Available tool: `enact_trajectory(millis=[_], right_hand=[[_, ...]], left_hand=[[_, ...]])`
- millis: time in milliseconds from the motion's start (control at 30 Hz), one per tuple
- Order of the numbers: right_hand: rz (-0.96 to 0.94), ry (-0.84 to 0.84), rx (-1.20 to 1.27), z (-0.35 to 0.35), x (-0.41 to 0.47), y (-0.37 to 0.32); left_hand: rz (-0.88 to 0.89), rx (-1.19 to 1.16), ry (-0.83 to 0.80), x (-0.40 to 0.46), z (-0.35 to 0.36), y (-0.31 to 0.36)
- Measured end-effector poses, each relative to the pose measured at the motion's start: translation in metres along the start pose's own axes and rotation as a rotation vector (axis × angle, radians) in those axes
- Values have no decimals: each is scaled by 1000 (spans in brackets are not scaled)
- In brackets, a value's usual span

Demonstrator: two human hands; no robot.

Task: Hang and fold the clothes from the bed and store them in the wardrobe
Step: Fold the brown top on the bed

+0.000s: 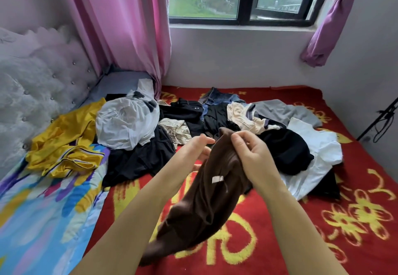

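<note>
I have the brown garment (206, 199) lifted off the red blanket (323, 221) and held up near me, in front of the heap of clothes (193, 124) that lies across the middle of the bed. My right hand (249, 154) pinches its top edge, fingers curled onto the cloth, and the rest hangs down bunched between my forearms, a small white label (218, 179) showing on it. My left hand (196, 152) is just beside the fabric with its fingers reaching in behind it; I cannot tell whether they have hold of the cloth or only touch it. I judge this to be the sorting-out step for one piece: finding its edges before folding or hanging. Almost everything is still ahead, since the yellow jersey (64, 145) at the left, the white shirt (127, 121) and the black pieces (286, 149) remain unfolded. Next I need the left hand to take a second corner and spread the garment flat. The wardrobe is not in view.
</note>
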State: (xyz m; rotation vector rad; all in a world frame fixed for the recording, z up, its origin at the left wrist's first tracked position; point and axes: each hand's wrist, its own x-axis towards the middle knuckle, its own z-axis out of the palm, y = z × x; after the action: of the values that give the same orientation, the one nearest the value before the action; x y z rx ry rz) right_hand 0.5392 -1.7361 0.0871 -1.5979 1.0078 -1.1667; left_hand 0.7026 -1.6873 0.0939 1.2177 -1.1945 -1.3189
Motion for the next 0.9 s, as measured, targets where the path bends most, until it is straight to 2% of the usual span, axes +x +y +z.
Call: enact_trajectory(millis=[67, 133, 233, 300, 367, 467, 600, 667, 733, 800, 833, 900], right_hand=[[98, 16, 234, -2, 2, -4], [148, -40, 404, -3, 4, -8], [114, -133, 497, -10, 11, -18], [22, -151, 415, -22, 21, -28], [-48, -113, 223, -38, 30, -36], [-108, -38, -40, -62, 39, -36], [-173, 23, -305, -79, 43, -38], [-215, 26, -458, -82, 44, -37], [-250, 16, -552, -84, 43, -39], [-227, -75, -483, -94, 45, -44], [-184, -179, -426, -100, 46, -49], [-107, -439, -486, -111, 51, -60]], left_hand=[[90, 171, -89, -12, -1, -3], [71, 351, -164, -18, 5, -10], [65, 541, -31, -12, 9, -23], [76, 591, 70, -6, -4, -29], [85, 622, 133, -1, -22, -27], [101, 540, 179, 5, -43, -12], [263, 286, 264, 14, -43, 11], [342, 294, 326, 17, -38, 18], [425, 403, 419, 19, -35, 23], [504, 494, 476, 21, -37, 31], [521, 503, 470, 23, -41, 36], [484, 467, 334, 24, -53, 48]])
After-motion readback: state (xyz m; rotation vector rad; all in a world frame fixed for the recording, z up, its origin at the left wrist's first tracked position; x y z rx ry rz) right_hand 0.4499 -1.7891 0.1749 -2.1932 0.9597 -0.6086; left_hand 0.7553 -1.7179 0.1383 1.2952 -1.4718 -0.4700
